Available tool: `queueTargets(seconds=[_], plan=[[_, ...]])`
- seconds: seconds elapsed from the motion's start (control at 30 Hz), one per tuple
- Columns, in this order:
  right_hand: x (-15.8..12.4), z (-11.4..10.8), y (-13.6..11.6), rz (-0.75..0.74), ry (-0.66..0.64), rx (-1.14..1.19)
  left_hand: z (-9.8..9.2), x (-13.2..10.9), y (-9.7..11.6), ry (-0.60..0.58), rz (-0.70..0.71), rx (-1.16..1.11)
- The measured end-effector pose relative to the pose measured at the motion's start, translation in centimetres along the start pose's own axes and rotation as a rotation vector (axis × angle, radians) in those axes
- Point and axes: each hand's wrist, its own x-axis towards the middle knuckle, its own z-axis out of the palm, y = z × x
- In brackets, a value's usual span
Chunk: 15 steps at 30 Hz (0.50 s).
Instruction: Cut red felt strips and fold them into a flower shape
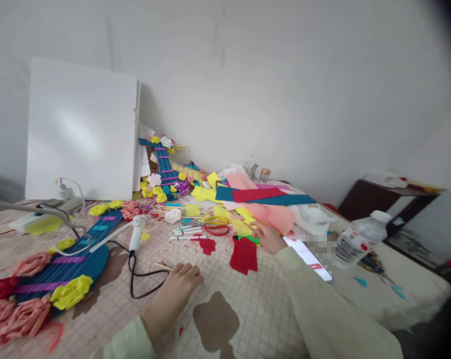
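My left hand (178, 285) rests on the tiled tablecloth (248, 309) with its fingers curled under, next to a thin wooden stick (162, 266). My right hand (267, 236) reaches forward to the pile of coloured paper sheets (263, 202), its fingers pinched near a green scrap (251, 240) and a pink sheet. A folded red paper piece (244, 255) lies just left of that hand. A phone (308, 258) with a lit screen lies by my right forearm.
A white glue gun (136, 233) with black cord lies ahead left. A blue paper guitar (66, 262) with paper flowers sits at left; another (163, 164) leans on the wall. White boards (81, 132), markers (188, 232), red rings (216, 229), a water bottle (360, 238) and a dark side table (382, 197) surround.
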Motion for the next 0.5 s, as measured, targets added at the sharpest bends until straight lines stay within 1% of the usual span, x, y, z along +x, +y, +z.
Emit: queueTargets(seconds=[0.13,0.27,0.4,0.5], plan=[[-1.4,1.5,1.9,0.05,-0.006,-0.03,-0.3,1.2,0.0,0.033,-0.048,-0.013],[-1.5,3.1,2.2,0.072,-0.01,-0.065,-0.7,1.2,0.5,0.134,-0.032,-0.117],[-1.6,3.6,2.2,0.072,-0.012,-0.078,-0.7,1.1,0.7,0.183,-0.013,-0.22],[-1.9,3.6,2.5,0.087,0.026,-0.084,-0.7,1.5,0.7,0.198,-0.026,-0.278]])
